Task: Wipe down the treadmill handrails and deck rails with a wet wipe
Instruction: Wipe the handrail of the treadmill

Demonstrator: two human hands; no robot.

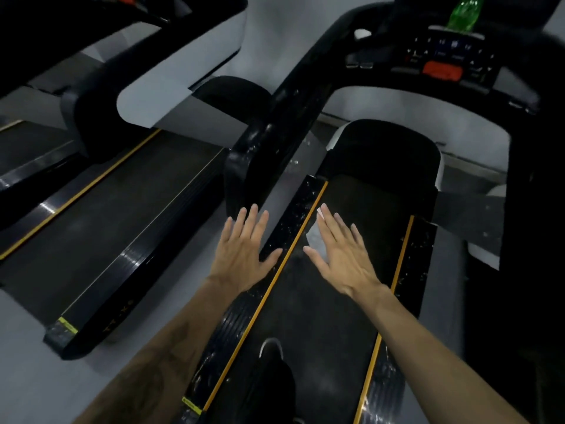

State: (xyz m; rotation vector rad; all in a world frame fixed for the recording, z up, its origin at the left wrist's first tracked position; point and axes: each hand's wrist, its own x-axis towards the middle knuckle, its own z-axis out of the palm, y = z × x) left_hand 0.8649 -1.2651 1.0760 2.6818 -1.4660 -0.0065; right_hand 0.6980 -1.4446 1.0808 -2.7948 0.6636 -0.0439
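Dim gym floor surrounds the treadmill belt (321,301), above which the flat-fingered right hand (342,255) carries a wet wipe (315,238) beneath its palm, seemingly bound for the left deck rail (293,221), while the left hand (244,249) hovers spread, its grip wide and empty.

Head camera looks steeply down, close above the treadmill deck (305,301).
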